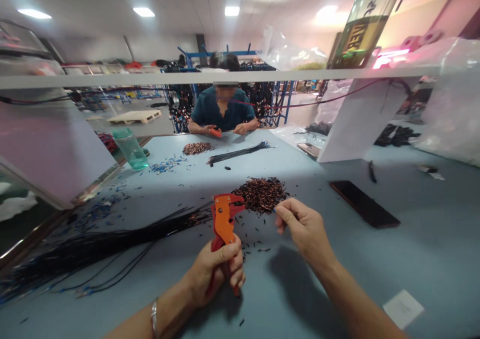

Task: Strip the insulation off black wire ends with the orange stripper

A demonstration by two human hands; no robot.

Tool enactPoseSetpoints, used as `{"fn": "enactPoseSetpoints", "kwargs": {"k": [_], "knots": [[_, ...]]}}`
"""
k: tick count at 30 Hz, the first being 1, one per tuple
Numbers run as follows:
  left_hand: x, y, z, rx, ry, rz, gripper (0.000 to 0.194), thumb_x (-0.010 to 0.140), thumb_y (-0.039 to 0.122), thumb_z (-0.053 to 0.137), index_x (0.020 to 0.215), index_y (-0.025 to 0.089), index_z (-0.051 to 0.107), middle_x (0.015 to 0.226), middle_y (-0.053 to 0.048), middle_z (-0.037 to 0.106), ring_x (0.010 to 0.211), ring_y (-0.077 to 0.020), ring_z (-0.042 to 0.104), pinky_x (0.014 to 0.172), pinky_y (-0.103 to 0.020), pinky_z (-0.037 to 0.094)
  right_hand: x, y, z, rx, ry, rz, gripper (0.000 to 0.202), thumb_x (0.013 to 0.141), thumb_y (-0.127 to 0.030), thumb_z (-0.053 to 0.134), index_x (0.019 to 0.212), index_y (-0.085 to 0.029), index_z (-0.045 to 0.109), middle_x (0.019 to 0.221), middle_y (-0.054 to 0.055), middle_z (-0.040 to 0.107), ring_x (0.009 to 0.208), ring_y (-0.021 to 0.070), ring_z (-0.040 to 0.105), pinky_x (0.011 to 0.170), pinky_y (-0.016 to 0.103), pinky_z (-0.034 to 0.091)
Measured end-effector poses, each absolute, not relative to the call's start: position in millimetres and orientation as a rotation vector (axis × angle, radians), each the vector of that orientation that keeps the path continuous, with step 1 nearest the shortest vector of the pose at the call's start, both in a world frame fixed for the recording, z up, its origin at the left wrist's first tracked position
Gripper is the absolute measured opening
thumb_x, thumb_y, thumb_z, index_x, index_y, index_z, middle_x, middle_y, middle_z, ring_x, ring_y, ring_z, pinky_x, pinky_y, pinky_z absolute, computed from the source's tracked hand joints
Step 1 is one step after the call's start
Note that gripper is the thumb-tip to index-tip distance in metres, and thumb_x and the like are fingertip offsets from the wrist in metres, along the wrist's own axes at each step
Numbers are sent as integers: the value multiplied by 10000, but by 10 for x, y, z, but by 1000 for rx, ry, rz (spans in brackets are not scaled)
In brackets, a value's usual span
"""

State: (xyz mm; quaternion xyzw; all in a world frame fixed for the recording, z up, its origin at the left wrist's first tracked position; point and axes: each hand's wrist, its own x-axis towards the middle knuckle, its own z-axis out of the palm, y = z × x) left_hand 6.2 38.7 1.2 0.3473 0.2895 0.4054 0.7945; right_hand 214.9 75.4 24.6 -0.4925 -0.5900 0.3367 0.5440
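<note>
My left hand [219, 266] is wrapped round the handles of an orange and red wire stripper [224, 224], which stands upright with its jaws at the top. Beside it, my right hand [305, 229] is closed in a pinch; a tiny blue spot shows at the fingertips, too small to name. Just beyond both hands lies a pile of short black and copper-coloured offcuts [264, 195]. A long bundle of black wires [123, 241] stretches from the stripper to the left, some with blue ends.
A dark phone [365, 204] and a white card [403, 309] lie to the right. Across the table a person [223, 106] holds another orange tool [215, 132]. A green bottle [130, 149] stands at the left, and a shelf [157, 79] crosses above the table.
</note>
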Motion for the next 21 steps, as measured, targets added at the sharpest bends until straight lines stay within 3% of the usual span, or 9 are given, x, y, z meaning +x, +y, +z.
{"fn": "enactPoseSetpoints", "kwargs": {"k": [11, 21], "knots": [[53, 383, -35, 763, 514, 807, 300, 741, 371, 749, 844, 147, 578, 673, 0, 591, 610, -160, 619, 686, -348, 497, 2074, 729, 255, -1179, -1447, 871, 226, 858, -352, 568, 702, -190, 594, 583, -19, 605, 473, 127, 584, 538, 242, 464], [40, 367, -100, 793, 517, 760, 333, 735, 367, 759, 914, 148, 582, 720, -22, 612, 656, -186, 632, 686, -366, 502, 2051, 687, 248, -1176, -1483, 911, 181, 855, -346, 560, 800, -185, 622, 614, -13, 619, 507, 133, 588, 554, 253, 458]]}}
